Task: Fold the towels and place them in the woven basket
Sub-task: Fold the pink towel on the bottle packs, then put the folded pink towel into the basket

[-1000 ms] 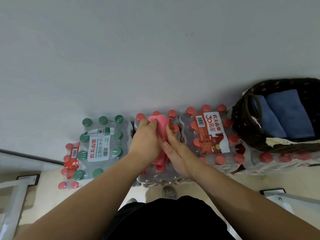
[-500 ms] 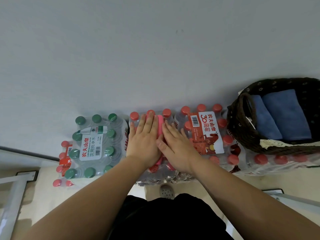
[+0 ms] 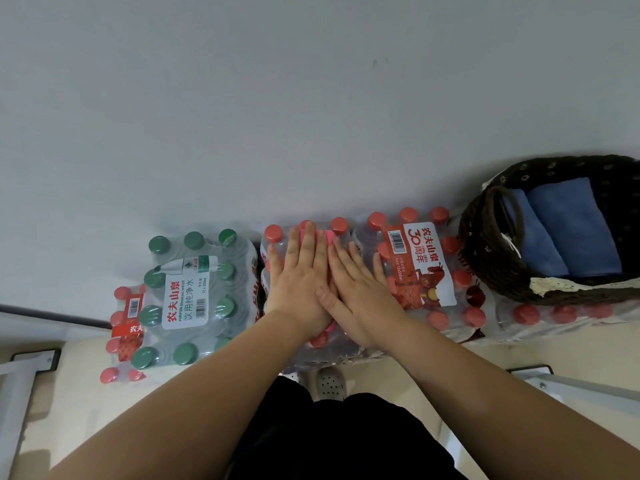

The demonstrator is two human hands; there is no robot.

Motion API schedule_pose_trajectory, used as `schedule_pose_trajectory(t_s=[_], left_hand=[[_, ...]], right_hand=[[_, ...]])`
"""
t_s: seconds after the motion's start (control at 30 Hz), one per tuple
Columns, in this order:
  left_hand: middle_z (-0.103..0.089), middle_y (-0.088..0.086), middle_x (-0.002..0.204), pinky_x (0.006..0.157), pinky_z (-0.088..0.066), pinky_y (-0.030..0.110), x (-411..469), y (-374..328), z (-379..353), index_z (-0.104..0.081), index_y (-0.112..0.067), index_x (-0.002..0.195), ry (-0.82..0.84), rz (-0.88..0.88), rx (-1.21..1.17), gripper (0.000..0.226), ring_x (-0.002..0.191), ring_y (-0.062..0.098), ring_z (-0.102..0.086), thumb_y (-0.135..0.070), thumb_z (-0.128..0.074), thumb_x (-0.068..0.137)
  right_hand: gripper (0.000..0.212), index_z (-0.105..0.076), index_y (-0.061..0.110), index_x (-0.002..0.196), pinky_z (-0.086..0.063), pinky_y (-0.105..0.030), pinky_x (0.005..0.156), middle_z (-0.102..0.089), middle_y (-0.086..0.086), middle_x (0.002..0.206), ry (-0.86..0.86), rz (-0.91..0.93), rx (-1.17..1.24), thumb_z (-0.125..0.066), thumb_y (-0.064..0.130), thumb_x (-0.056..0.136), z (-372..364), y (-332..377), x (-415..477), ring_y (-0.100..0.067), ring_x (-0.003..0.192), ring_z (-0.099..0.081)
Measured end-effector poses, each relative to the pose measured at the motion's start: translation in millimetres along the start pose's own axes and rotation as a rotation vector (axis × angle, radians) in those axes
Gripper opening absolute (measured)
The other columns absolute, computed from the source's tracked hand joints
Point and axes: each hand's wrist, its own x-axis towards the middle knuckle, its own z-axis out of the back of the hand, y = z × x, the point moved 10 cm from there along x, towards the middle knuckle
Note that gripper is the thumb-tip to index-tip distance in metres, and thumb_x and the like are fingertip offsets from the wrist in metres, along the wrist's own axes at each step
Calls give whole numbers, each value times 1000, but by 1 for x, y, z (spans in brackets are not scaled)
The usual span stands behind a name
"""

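Note:
A small pink towel [image 3: 328,237] lies on top of the middle pack of red-capped water bottles [image 3: 273,233], almost wholly covered by my hands. My left hand [image 3: 298,282] lies flat on it with straight fingers. My right hand [image 3: 360,292] presses flat beside it, thumb over the left hand's edge. Only a pink strip shows at my fingertips and a bit near my wrists. The dark woven basket [image 3: 485,251] stands at the right on bottle packs, holding two folded blue towels [image 3: 571,230].
A pack of green-capped bottles [image 3: 187,292] sits left of my hands, a red-labelled pack [image 3: 419,268] to the right. A pale wall rises behind the packs. Metal frame pieces [image 3: 20,375] stand on the floor at both sides. My shoes [image 3: 330,382] show below.
A second ago my hands were gripping and folding the bunched pink towel. Now both lie flat on it, pressing it down, and the towel is flattened beneath them.

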Motion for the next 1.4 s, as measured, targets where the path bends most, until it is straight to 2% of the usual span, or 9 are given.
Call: schedule_pose_trajectory(t_s=[0.17, 0.37, 0.7, 0.83, 0.97, 1.1, 1.2, 1.3, 1.4], left_hand=[[18, 3, 164, 122, 12, 46, -20, 12, 13, 3, -19, 158, -95, -121, -320, 74, 150, 18, 23, -48, -10, 92], [-7, 16, 165, 124, -5, 49, -37, 43, 9, -13, -30, 158, -47, -121, -378, 69, 153, 31, -4, -54, -11, 94], [-55, 10, 134, 108, -35, 41, -12, 59, 23, -47, -30, 144, -118, -120, -542, 58, 119, 31, -51, -43, -42, 88], [-56, 9, 125, 101, -42, 40, -15, 54, 42, -58, -27, 136, -176, -146, -663, 52, 114, 29, -53, -37, -52, 86], [-43, 8, 140, 98, -48, 37, -19, 38, 54, -53, -28, 141, -191, -221, -771, 54, 117, 24, -53, -21, -63, 89], [-36, 5, 145, 107, -43, 31, -18, 24, 68, -52, -27, 141, -229, -175, -878, 55, 125, 19, -47, -13, -62, 90], [-36, 0, 142, 101, -49, 31, -17, 2, 95, -55, -26, 138, -298, -178, -976, 50, 119, 11, -50, -13, -64, 90], [-35, -4, 140, 89, -53, 18, -14, -36, 126, -57, -30, 133, -332, -199, -1134, 46, 106, -6, -54, -10, -65, 92], [-37, -5, 137, 82, -52, 10, -9, -85, 156, -58, -30, 130, -373, -218, -1207, 48, 107, -13, -52, -4, -65, 90]], right_hand=[[93, 14, 21, 157, 13, -51, 121, 21, 2, 164, -2, -66, -78, 7, 78, 83, 7, 9, 3, -16, 149, 26], [75, 14, 21, 157, 7, -49, 123, 14, -5, 166, -50, -228, -160, -7, 62, 97, 1, 10, 19, -25, 153, 13], [79, 19, 25, 155, -6, -52, 123, 0, -4, 168, -86, -275, -143, 3, 64, 88, -8, 8, 16, -30, 154, 1], [76, 18, 24, 156, -8, -54, 123, -2, -2, 168, -104, -261, -72, -14, 59, 96, -3, 10, 10, -25, 154, -2], [80, 15, 23, 157, -19, -54, 121, -7, -2, 167, -170, -218, 71, -33, 47, 99, 12, 11, 6, -23, 153, -13], [76, 10, 28, 158, -23, -32, 120, -13, -3, 166, -228, -202, 306, -42, 37, 103, 37, 9, -9, -19, 149, -23], [69, 4, 34, 158, -24, -22, 115, -20, 9, 160, -323, -131, 442, -39, 38, 104, 74, 2, -29, -4, 143, -27], [56, -11, 39, 157, -32, -9, 105, -29, 33, 142, -436, -80, 633, -35, 38, 106, 123, -18, -52, 21, 127, -34], [57, -16, 47, 152, -45, -9, 90, -34, 41, 129, -551, -74, 777, -35, 49, 98, 174, -47, -76, 23, 113, -48]])
